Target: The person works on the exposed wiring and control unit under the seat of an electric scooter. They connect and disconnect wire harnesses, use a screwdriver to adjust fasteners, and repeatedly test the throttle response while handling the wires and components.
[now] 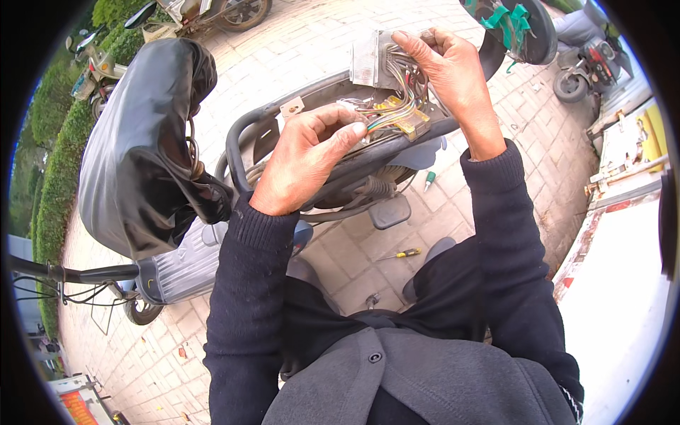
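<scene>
An open electric scooter frame [239,142] lies across the upper middle of the head view, with a finned silver controller box [367,57] at its top. Bundles of thin coloured wires [388,117] run from the box over yellowish connectors [414,126]. My left hand [301,163] is closed in a pinch on the wires at the lower left of the bundle, partly hiding what its fingertips grip. My right hand [457,85] is closed on the wires at the box's right side, thumb across their upper ends.
A black seat [138,156] is tipped up at left beside the ribbed footboard [180,273]. A yellow-handled screwdriver [407,253] and green-capped tube [429,181] lie on the paving [347,265]. Other scooters [581,78] stand behind; a white panel [613,269] borders the right.
</scene>
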